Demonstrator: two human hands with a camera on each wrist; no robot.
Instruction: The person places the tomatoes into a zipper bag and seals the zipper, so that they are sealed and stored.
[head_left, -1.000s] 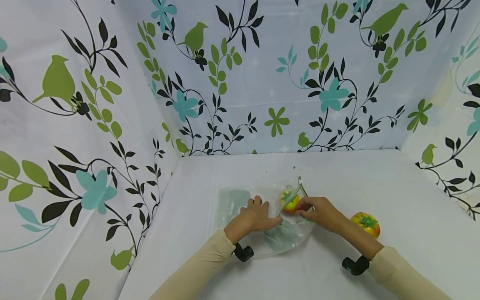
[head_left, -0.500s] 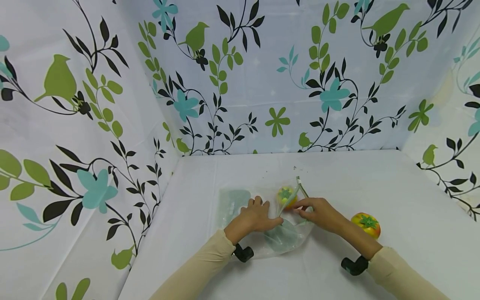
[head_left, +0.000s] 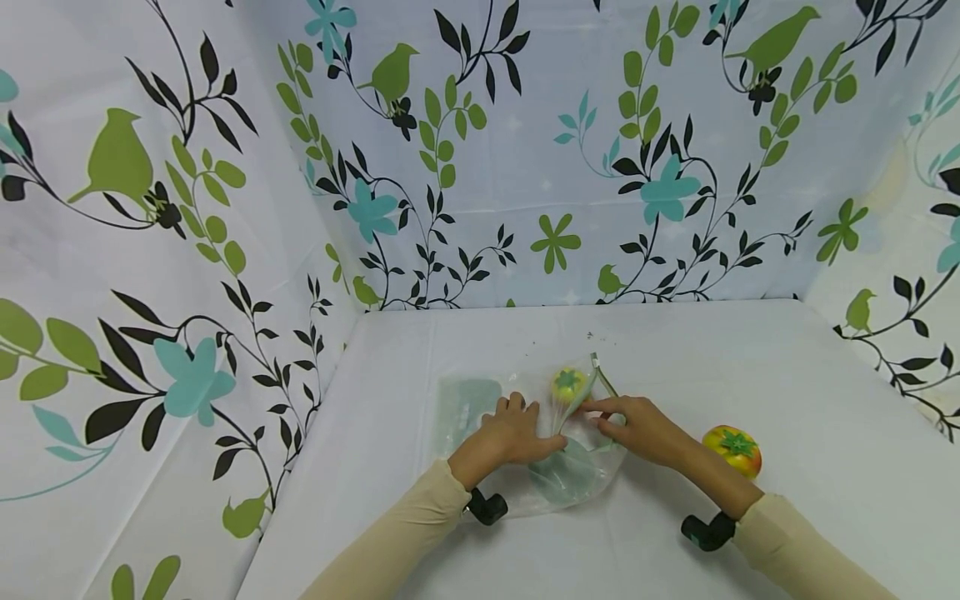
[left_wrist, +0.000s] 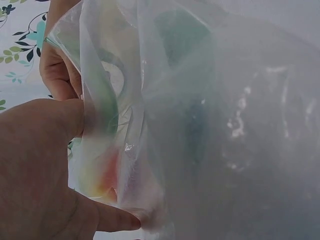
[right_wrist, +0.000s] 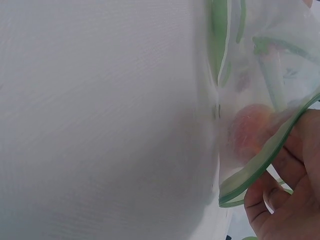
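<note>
A clear zip bag with green edging lies on the table, its mouth raised on the right. Inside, seen through the plastic, is a yellow-and-red tomato with a green leafy top. My left hand rests on the bag with fingers spread, its thumb stretched along the bag's mouth. My right hand reaches in at the mouth, the extended index finger near or touching the tomato. In the right wrist view, the green zip edge crosses the fingers, and the tomato looks blurred behind plastic.
Another tomato sits on the white table, beside my right forearm. Patterned cloth hangs behind the table and at both sides. Black wrist cameras are strapped to both wrists.
The tomato in the bag has moved a little left and away from me, deeper in. My right fingers have followed slightly leftward. My left hand has stayed in place.
</note>
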